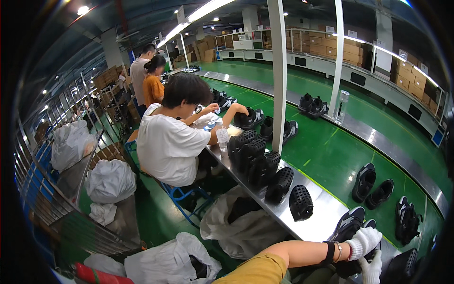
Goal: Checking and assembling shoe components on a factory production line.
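Head view: two gloved hands, left (363, 241), right (372, 269), on one shoe (349, 223).

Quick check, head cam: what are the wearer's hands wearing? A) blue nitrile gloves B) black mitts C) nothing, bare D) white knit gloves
D: both the left hand and the right hand are in white knit gloves, resting on a dark shoe at the edge of the steel bench.
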The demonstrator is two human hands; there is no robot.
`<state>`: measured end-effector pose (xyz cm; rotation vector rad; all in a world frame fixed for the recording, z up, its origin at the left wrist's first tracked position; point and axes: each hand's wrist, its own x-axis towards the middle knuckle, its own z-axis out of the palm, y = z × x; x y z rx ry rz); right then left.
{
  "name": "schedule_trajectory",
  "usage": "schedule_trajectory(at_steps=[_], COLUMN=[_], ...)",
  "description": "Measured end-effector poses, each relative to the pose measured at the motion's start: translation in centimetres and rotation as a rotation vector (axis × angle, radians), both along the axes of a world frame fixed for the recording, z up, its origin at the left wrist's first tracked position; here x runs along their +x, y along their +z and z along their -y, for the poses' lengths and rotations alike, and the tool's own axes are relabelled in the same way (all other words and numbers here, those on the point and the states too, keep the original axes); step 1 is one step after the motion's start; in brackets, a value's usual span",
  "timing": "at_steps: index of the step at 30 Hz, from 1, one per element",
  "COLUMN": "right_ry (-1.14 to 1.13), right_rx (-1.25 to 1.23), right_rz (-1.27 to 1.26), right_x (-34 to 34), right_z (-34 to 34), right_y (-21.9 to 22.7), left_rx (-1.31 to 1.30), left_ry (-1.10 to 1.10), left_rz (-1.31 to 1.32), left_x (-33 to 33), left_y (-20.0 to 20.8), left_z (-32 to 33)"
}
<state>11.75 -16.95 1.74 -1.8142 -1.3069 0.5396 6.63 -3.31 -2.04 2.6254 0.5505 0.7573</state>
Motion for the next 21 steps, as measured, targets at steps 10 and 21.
schedule_trajectory(at_steps=[10,21], right_ry=[-0.325,-0.596], right_rx=[-0.071,0.36], right_rz=[0.162,-1.082], right_x=[3.2,1.2], right_z=[-3.2,1.8], right_y=[-7.8,-4.3], left_rx=[0.132,0.08], left_ry=[-0.193,-0.348], left_rz=[-0.047,-0.001], left_x=[-1.5,-6.7], left_y=[0.6,2.5], left_z=[-0.5,-3.1])
